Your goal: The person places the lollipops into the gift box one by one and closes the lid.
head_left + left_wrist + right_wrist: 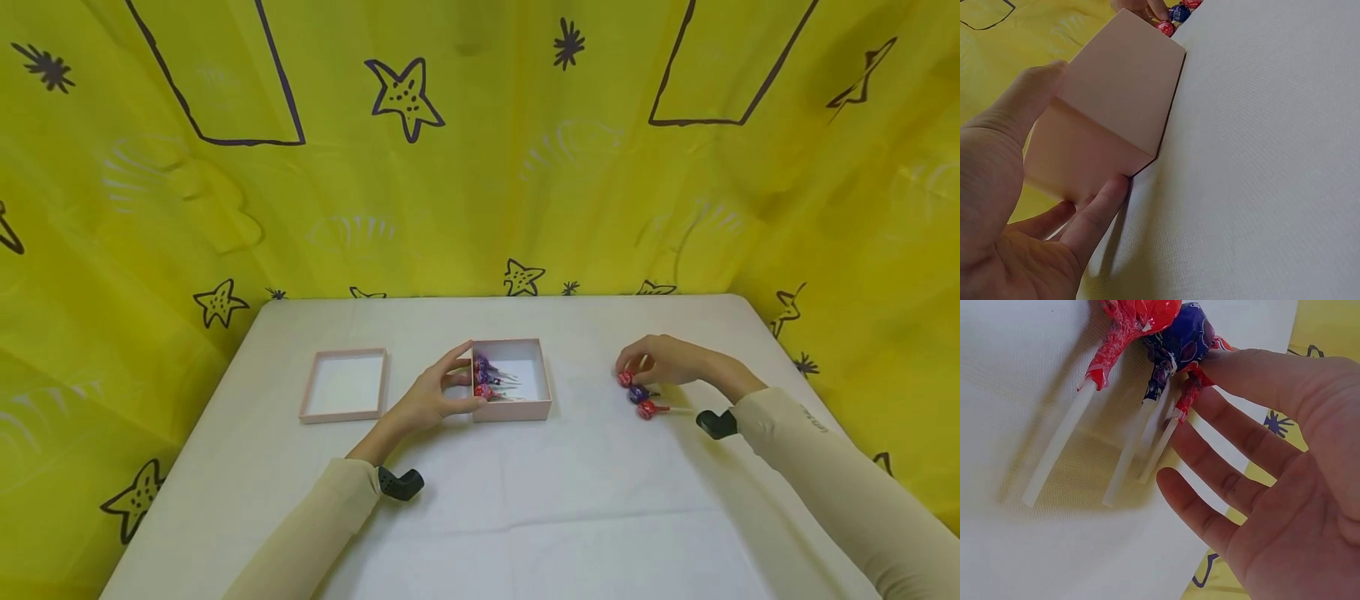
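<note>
A pink open-topped box (517,411) stands on the table, with several lollipops (486,377) in purple and red wrappers along its left side. My left hand (429,400) holds the box at its left side, thumb near the front corner and fingers toward the back. Off to the right, three lollipops lie in a row. My right hand (666,360) pinches the farthest, a red lollipop (1190,395), between thumb and index finger; its other fingers are spread. Beside it are a purple-blue lollipop (1185,339) and a nearer red lollipop (1147,314), their white sticks (1060,447) pointing away from the box.
Left of the box lies its shallow pink-rimmed lid (345,415), white inside facing up. A white cloth (525,500) covers the table. Yellow curtains (480,192) with star drawings hang behind and at both sides.
</note>
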A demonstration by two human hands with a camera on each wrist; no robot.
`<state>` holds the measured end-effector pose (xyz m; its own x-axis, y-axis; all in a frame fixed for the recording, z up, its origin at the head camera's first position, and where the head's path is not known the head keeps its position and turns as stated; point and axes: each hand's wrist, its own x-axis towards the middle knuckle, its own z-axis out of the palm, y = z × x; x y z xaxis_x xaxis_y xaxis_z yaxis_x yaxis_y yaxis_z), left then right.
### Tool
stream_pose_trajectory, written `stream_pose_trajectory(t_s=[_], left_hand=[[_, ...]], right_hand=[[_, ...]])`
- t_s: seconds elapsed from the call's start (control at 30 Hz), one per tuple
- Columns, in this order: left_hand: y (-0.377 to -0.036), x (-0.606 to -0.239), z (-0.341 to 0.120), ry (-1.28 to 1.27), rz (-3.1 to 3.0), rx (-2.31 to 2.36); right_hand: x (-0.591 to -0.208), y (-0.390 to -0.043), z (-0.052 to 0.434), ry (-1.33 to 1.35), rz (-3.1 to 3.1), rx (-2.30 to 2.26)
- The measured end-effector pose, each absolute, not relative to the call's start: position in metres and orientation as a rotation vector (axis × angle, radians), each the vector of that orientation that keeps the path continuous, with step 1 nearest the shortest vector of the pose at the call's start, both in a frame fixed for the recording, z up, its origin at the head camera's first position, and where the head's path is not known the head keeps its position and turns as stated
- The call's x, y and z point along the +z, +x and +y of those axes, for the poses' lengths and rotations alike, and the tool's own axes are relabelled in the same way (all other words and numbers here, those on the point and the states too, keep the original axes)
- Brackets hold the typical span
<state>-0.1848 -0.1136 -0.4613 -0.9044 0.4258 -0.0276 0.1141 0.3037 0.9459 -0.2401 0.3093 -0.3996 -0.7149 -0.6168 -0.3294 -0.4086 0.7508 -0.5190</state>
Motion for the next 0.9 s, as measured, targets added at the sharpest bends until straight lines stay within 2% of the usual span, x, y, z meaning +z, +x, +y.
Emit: stream_pose_trajectory(t_s=[0.43, 0.9], left_hand=[[-0.185, -0.464, -0.114, 0.483, 2.309, 1.617], [-0.185, -0.462, -0.113, 0.475, 2.321, 1.608]], right_hand=[[-0.391, -0.242, 0.304, -0.792, 2.501, -0.526], [-0.355, -0.242, 0.289, -0.861, 2.57, -0.604]])
